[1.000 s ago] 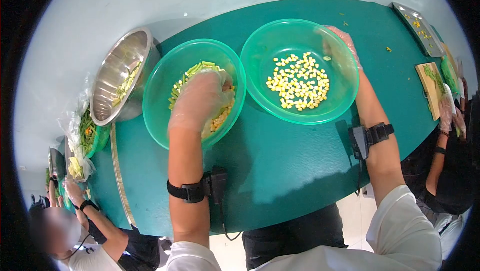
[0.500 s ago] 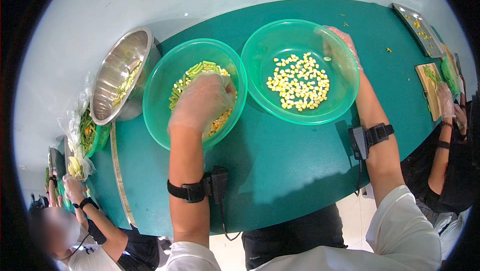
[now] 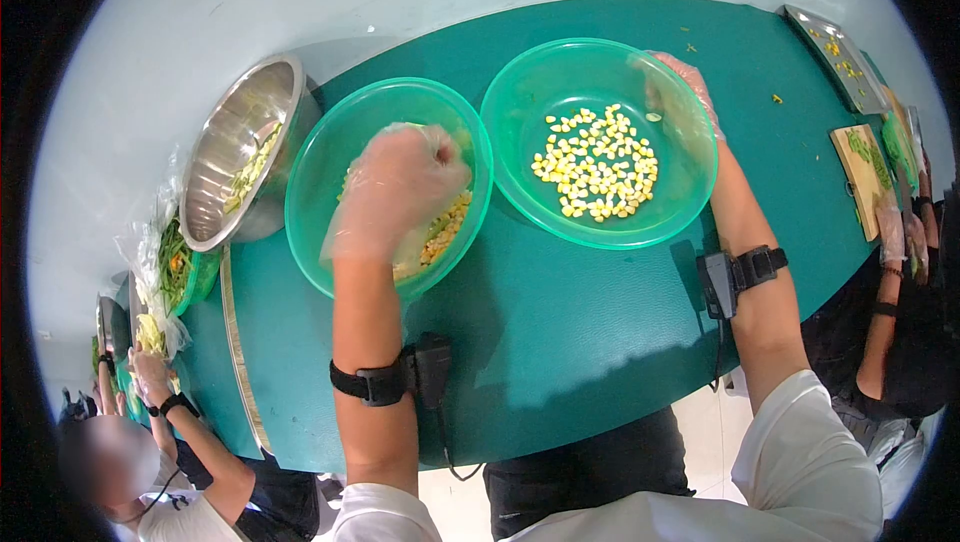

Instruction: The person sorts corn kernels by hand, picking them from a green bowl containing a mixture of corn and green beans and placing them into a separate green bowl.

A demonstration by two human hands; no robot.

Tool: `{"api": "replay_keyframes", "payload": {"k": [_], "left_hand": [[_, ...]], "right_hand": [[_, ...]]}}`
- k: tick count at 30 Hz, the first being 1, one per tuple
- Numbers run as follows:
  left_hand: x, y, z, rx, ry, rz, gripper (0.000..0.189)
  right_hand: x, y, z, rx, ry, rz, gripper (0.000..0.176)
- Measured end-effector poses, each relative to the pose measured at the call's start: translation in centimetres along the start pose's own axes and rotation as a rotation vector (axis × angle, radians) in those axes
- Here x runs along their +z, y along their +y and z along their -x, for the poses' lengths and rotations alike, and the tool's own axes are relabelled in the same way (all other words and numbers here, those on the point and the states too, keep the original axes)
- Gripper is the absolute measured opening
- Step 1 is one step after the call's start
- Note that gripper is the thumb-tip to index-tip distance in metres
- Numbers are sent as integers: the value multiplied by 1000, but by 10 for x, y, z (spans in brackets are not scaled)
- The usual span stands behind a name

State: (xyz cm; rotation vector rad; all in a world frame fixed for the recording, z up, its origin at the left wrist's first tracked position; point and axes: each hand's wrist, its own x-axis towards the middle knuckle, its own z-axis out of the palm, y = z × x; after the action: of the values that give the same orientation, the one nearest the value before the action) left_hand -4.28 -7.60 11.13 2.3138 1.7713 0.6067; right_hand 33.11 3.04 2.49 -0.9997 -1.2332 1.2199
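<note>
My left hand (image 3: 400, 182), in a clear plastic glove, is above the contents of the left green plastic bowl (image 3: 315, 197). Its fingers are curled closed; whatever they hold, if anything, is hidden. Below it, yellow corn kernels (image 3: 440, 239) show, and the hand covers most of the cut green pieces there. My right hand (image 3: 692, 90), also gloved, grips the far right rim of the right green plastic bowl (image 3: 690, 187). Loose pale-yellow corn kernels (image 3: 597, 167) are spread over that bowl's bottom. The two bowls stand side by side, rims touching or nearly so.
A tilted steel bowl (image 3: 205, 177) with pale green slices stands left, near bagged green vegetables (image 3: 172, 267). At right are a metal tray (image 3: 850, 82) with yellow bits and a cutting board (image 3: 850, 192). Co-workers' gloved hands (image 3: 890, 222) work at both sides.
My left hand has risen slightly from the left bowl's contents and turned, its fingers still curled. My right hand stays on the right bowl's rim. Co-workers' hands have shifted a little.
</note>
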Motion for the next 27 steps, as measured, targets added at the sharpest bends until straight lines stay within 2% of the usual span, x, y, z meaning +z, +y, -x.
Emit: {"api": "replay_keyframes", "payload": {"k": [3, 9, 12, 15, 18, 24, 27], "left_hand": [[-5, 8, -6, -53, 47, 60, 14], [0, 5, -8, 8, 73, 346, 16], [7, -13, -8, 21, 78, 53, 18], [12, -29, -2, 37, -67, 65, 27], [-11, 8, 2, -82, -324, 51, 35], [-8, 4, 8, -6, -286, -33, 33], [-5, 4, 6, -80, -331, -77, 29]], "right_hand": [[0, 0, 1, -12, -1, 21, 18], [-1, 1, 0, -56, -28, 86, 19], [1, -1, 2, -44, -17, 76, 19], [0, 1, 0, -33, -10, 71, 18], [-3, 2, 0, -16, -22, 16, 18], [-3, 2, 0, -2, -24, -17, 19], [-1, -1, 1, 15, -10, -27, 19]]}}
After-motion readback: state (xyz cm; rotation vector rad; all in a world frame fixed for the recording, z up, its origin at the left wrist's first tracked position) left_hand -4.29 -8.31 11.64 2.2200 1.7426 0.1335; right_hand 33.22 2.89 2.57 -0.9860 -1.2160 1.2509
